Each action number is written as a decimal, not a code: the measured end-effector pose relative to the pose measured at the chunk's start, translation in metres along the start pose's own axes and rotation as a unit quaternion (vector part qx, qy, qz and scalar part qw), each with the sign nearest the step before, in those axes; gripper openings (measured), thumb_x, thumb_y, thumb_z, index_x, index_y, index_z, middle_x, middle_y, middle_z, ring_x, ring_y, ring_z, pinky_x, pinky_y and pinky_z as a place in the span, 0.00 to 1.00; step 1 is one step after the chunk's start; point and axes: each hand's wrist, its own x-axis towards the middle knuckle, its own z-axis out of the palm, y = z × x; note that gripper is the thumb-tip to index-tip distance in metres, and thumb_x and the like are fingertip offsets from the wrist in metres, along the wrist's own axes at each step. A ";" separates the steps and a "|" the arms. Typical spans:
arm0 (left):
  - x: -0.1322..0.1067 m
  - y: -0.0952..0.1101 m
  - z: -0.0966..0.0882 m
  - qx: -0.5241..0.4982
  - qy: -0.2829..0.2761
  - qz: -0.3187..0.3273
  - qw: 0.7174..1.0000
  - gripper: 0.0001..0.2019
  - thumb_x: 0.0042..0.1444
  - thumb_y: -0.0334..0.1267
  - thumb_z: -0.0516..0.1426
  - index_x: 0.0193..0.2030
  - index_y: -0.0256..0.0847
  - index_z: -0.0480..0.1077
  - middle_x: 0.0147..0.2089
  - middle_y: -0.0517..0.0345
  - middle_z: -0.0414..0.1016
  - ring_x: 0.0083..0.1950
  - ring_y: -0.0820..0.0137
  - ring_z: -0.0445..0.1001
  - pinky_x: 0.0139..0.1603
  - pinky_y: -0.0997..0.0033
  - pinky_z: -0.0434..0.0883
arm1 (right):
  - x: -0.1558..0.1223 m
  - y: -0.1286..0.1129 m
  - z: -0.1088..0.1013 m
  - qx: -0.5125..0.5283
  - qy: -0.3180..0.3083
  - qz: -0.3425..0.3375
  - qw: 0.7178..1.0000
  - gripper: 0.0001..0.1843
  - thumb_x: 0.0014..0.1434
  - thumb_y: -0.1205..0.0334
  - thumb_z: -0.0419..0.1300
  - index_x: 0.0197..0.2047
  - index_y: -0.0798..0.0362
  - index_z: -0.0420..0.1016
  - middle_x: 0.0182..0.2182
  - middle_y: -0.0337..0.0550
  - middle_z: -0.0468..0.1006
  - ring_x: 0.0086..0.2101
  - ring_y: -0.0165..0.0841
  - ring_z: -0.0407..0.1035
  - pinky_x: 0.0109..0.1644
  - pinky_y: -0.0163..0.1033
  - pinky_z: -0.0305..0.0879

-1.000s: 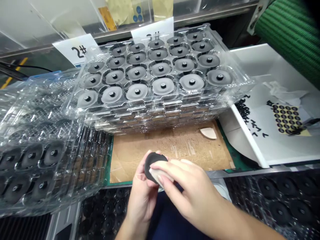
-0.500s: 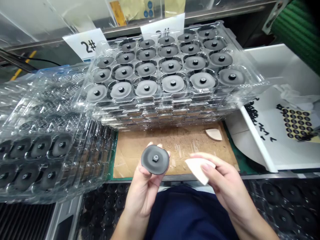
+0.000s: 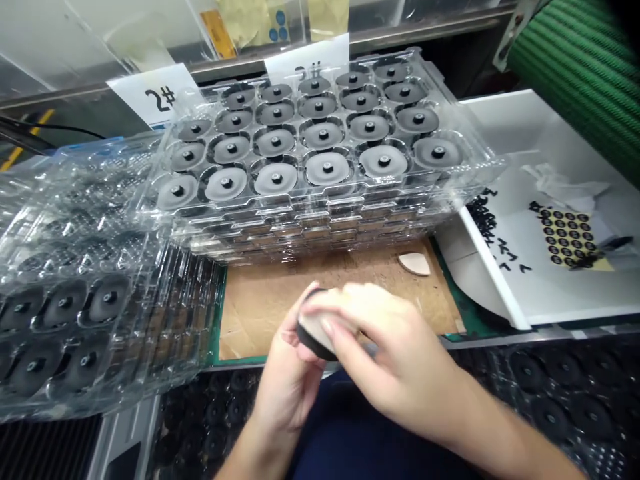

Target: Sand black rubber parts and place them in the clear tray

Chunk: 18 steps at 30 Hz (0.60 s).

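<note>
My left hand grips a round black disc by its edge, just above the near edge of a brown cardboard mat. My right hand lies over the disc and presses a pale wedge-shaped sponge against its face. Most of the disc is hidden under the sponge and my fingers. Both hands are slightly smeared by motion.
A stack of clear blister trays filled with grey discs stands behind the mat. More clear trays lie at the left. A second pale wedge rests on the mat. A white bin with a sticker sheet is at the right.
Half a second ago my hands were apart, the disc face showing. My right hand has since moved left and put the sponge back onto the disc.
</note>
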 end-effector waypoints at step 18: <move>0.001 0.003 0.003 -0.033 -0.114 -0.101 0.988 0.15 0.41 0.39 0.67 0.37 0.38 0.76 0.35 0.59 0.78 0.40 0.70 0.75 0.43 0.77 0.70 | 0.006 0.022 -0.025 -0.033 -0.095 -0.150 0.984 0.17 0.64 0.69 0.47 0.44 0.52 0.76 0.28 0.40 0.72 0.30 0.31 0.64 0.36 0.37 0.56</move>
